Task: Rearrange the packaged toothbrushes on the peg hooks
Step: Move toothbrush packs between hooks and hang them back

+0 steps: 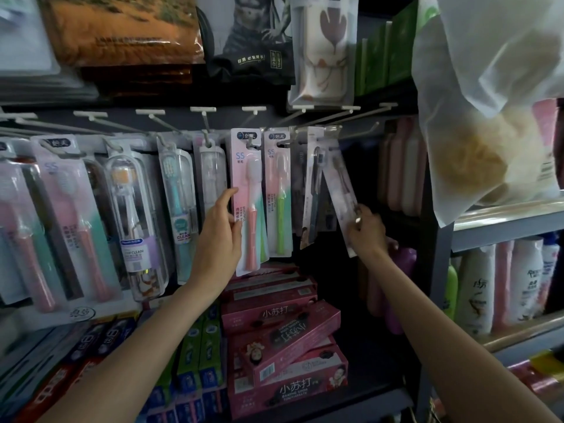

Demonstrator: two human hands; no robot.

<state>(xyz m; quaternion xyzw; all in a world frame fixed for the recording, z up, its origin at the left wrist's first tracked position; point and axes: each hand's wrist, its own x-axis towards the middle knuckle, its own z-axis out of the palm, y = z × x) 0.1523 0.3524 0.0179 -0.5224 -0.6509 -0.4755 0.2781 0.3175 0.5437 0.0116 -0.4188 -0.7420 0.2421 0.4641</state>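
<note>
Head view looks at a row of white peg hooks (253,141) carrying carded toothbrushes. At the middle hangs a pink-and-mint card pack with a coral-handled toothbrush (248,203), its hang hole on a hook and its lower end free above the shelf below. The left hand (221,230) reaches up from below on an extended forearm and holds this pack by its left edge, fingers (227,198) curled onto the card front and palm against the side. Just beside it to the right hangs a similar pack with a green-handled toothbrush (279,193). Further right, a narrow clear-fronted pack with a dark-bristled toothbrush (343,190) hangs tilted, its bottom swung out to the right; the right hand (367,230) pinches its lower end, fingers closed on the card, wrist bent upward. Between the two held packs a grey-handled toothbrush pack (314,190) hangs slightly askew. To the left, clear cylindrical toothbrush cases (137,221) and more pink card packs (70,215) crowd the hooks close together. Below lie stacked pink toothpaste boxes (283,337). At upper right a frosted plastic bag holding a pale sponge (488,117) hangs in front of the neighbouring shelf of white shampoo bottles (500,285).
</note>
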